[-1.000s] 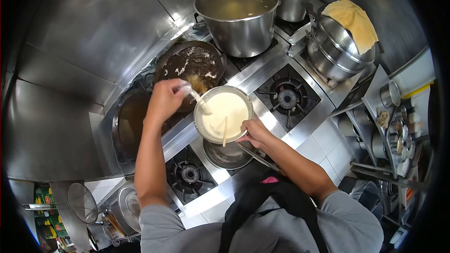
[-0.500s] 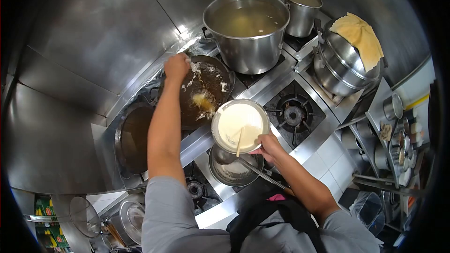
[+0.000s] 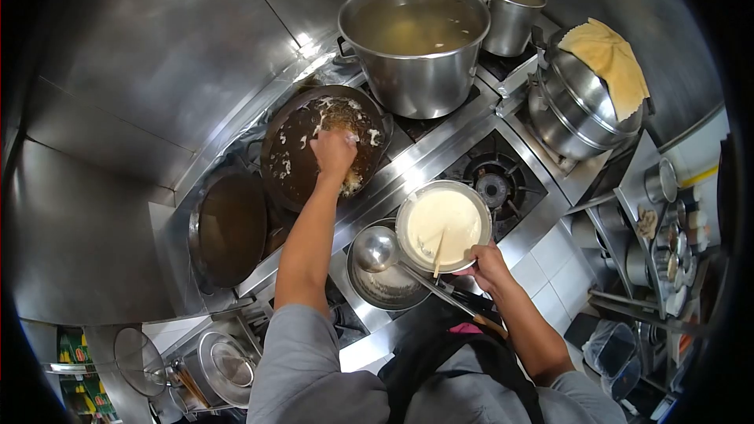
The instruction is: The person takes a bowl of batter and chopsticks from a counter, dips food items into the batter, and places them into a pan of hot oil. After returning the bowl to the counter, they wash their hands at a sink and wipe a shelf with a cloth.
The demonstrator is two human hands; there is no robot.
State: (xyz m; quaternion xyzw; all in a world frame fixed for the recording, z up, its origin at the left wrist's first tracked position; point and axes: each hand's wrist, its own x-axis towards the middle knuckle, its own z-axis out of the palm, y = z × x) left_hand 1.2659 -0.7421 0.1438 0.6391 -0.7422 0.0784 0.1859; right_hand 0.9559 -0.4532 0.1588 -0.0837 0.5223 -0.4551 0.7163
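Bowl point(image 3: 403, 228) held in right hand point(image 3: 488, 266); cannot tell grip of left hand point(image 3: 335, 151) (over wok point(image 3: 275, 187)).

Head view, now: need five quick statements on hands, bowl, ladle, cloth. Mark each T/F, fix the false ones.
1. The right hand holds the bowl of pale liquid. True.
2. The left hand is over the large pot. False: it is over the dark wok.
3. A stick leans in the bowl. True.
4. The ladle hangs on the wall. False: its round end is over the pan next to the bowl.
5. The yellow cloth lies on a domed lid. True.
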